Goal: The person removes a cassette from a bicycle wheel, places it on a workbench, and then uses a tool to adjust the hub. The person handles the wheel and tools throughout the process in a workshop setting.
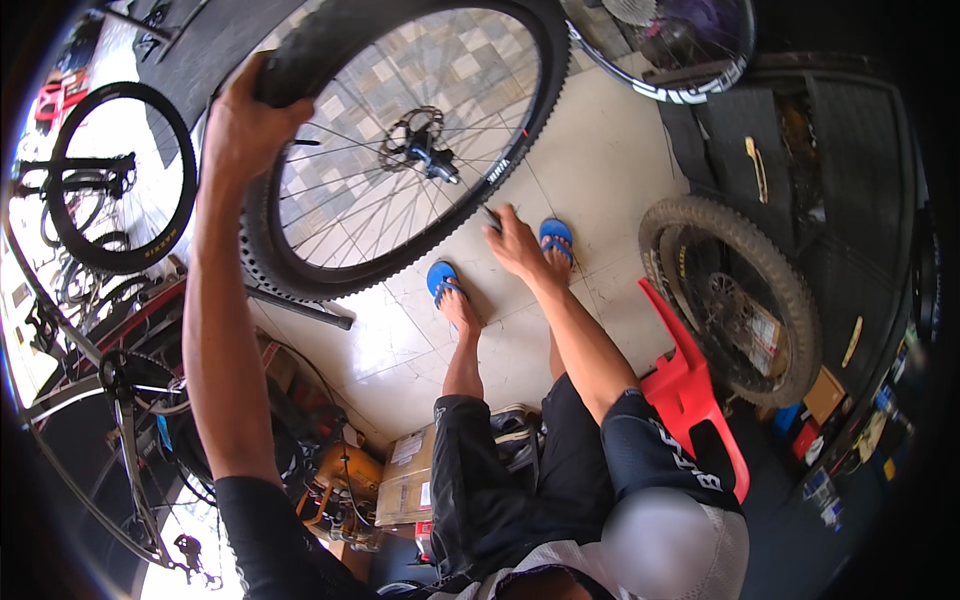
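A large bicycle wheel [435, 160] with a black knobby tire stands tilted in front of me, its spokes, hub and disc rotor [415, 132] facing up toward me. My left hand [248, 125] grips the tire [345, 40] at its upper left, thumb stretched over the inner side. Just right of the tire's lower right edge, my right hand [517, 243] is closed round a small dark object [492, 217]. Most of that object is hidden by the fingers, so its kind cannot be made out. The right hand appears apart from the tire.
A red plastic chair [690, 385] and a muddy wheel [790, 320] stand at my right. Another wheel [690, 95] is at the top right. Bicycle frames and a black-tired wheel [180, 215] crowd the left. A cardboard box [405, 480] and an orange machine [350, 475] sit near my legs.
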Tool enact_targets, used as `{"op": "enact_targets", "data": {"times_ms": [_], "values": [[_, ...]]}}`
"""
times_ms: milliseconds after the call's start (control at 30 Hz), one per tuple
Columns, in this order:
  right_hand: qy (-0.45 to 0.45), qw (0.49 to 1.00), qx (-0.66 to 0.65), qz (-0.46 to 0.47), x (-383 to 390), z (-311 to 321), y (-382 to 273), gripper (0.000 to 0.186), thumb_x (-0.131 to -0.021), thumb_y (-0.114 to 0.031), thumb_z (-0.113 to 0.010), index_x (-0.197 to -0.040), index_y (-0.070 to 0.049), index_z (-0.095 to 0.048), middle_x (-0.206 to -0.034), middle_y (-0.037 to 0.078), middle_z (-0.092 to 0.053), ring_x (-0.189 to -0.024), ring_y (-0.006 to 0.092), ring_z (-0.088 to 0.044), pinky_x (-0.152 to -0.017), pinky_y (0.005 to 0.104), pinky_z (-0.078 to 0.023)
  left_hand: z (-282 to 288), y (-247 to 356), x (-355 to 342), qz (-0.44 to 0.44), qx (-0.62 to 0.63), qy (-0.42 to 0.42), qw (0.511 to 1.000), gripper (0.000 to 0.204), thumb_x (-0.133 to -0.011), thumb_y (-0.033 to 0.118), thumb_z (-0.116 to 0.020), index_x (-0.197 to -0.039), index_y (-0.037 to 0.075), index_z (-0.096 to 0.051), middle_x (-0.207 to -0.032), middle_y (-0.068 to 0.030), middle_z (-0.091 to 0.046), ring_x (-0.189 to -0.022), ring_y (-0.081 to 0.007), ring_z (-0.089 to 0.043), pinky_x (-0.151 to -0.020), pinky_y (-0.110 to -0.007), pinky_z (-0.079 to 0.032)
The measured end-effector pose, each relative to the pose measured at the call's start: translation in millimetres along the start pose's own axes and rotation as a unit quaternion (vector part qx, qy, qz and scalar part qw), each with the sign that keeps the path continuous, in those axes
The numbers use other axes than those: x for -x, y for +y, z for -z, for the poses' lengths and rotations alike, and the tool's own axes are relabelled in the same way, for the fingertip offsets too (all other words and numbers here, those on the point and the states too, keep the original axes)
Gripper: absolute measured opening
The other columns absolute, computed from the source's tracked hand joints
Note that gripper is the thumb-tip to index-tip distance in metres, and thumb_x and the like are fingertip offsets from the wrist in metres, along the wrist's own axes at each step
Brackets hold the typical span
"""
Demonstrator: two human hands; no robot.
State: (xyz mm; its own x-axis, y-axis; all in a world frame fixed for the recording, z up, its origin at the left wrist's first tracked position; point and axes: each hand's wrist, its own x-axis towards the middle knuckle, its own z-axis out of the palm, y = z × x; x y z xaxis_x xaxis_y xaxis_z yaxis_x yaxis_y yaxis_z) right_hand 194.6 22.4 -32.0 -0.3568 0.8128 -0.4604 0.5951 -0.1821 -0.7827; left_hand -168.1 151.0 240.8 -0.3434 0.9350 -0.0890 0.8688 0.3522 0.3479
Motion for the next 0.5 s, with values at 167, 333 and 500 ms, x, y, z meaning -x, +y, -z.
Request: {"op": "enact_targets", "data": {"times_ms": [167, 333, 500], "values": [[0.02, 0.999, 0.012, 0.034, -43, -7, -44, 0.035, -0.103, -0.035, -0.059, -0.122, -0.006, -0.06, -0.098, 0.024, -0.073, -0.092, 0.0475, -0.07, -0.081, 0.0553, -0.054, -3, -63, -34, 0.024, -0.029, -0.021, 0.999, 0.096, -0.069, 0.042, -0.085, -0.15, -0.001, -0.053, -0.129, -0.0287, -0.069, -0.119, -0.0359, -0.069, -0.104, -0.04, -0.052], [-0.006, 0.999, 0.024, -0.028, -59, -23, -38, 0.047, -0.098, -0.032, -0.065, -0.124, 0.0, -0.042, -0.093, 0.03, -0.07, -0.087, 0.051, -0.069, -0.076, 0.0578, -0.054, -7, -106, -55, 0.027, -0.012, -0.042, 0.999, 0.094, -0.073, 0.043, -0.085, -0.146, -0.006, -0.054, -0.119, -0.0236, -0.073, -0.104, -0.0292, -0.071, -0.095, -0.038, -0.054], [-0.026, 0.999, 0.027, -0.014, -62, -22, -43, 0.039, -0.106, -0.04, -0.054, -0.113, -0.002, -0.055, -0.081, 0.026, -0.071, -0.08, 0.0488, -0.07, -0.071, 0.058, -0.053, -14, -126, -64, 0.017, 0.042, -0.077, 0.996, 0.076, -0.077, 0.039, -0.083, -0.134, -0.006, -0.062, -0.102, -0.0146, -0.074, -0.086, -0.0217, -0.067, -0.081, -0.035, -0.054]]}}
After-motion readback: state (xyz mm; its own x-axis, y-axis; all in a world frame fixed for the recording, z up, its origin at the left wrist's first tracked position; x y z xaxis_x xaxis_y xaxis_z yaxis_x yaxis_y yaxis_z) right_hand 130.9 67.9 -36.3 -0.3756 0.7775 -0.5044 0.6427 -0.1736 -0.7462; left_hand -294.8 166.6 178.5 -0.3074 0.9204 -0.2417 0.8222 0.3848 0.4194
